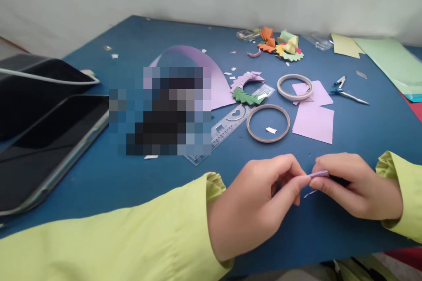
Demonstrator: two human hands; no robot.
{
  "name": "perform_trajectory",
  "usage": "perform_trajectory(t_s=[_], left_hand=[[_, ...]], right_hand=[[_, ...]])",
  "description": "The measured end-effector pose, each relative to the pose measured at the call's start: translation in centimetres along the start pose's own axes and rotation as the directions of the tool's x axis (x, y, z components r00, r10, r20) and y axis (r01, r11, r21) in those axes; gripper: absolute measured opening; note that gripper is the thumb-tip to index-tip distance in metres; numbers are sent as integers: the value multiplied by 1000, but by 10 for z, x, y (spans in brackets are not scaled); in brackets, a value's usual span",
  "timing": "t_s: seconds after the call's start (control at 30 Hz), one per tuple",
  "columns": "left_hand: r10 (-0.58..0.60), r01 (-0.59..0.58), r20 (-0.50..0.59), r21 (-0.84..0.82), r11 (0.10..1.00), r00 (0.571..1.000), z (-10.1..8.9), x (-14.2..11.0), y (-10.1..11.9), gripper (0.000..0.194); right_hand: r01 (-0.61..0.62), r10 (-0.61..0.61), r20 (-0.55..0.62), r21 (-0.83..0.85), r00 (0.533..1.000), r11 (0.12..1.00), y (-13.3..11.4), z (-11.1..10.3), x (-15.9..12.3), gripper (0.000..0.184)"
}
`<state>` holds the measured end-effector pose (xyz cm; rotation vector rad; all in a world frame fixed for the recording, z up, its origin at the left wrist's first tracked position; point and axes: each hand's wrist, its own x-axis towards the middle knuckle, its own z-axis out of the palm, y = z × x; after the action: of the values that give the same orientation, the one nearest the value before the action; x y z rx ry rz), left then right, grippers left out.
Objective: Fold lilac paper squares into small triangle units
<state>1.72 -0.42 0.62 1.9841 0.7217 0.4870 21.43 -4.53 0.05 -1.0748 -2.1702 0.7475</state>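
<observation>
Folded purple paper [319,173] is being held at the lower right of the frame, above a blue bench [108,184] that is filling most of the view. At the far left, a black-screened device [56,136] is lying flat. The left hand [253,204] is pinching the paper's left end with a thumb-and-forefinger grip; the right hand [356,186] is pinching its other end the same way. An arched purple sheet [220,83] is standing at upper centre, partly hidden by a pixelated patch. Below it, a clear ruler [219,135] is lying aslant. Right of centre, purple squares [313,123] are resting near two tape rolls [268,140], and a purple-and-green folded ring [245,96] is overlapping the ruler. One white scrap [271,130] is lying inside the nearer roll.
</observation>
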Motion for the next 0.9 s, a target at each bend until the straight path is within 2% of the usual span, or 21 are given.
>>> perform_trajectory(t_s=[0.1,0.23,0.4,0.7,0.8,0.9], left_hand=[[183,-198,76,296,934,980,0,-3,-5,26],[268,-313,168,384,869,949,0,-4,-10,30],[326,-341,115,456,822,938,2,-6,-10,28],[376,-348,45,495,796,925,2,-5,-10,28],[388,-348,20,487,801,921,1,-2,-15,29],[351,-306,7,508,805,936,-1,0,-17,30]], right_hand=[[56,-56,0,-52,998,997,1,2,1,20],[118,-118,10,-107,993,987,3,4,-2,18],[135,-132,32,-124,991,983,5,4,-3,18],[139,-131,46,-256,990,957,9,1,-3,32],[142,-146,7,-274,989,951,9,2,-2,31],[130,-158,-69,-304,985,944,10,-1,-1,20]])
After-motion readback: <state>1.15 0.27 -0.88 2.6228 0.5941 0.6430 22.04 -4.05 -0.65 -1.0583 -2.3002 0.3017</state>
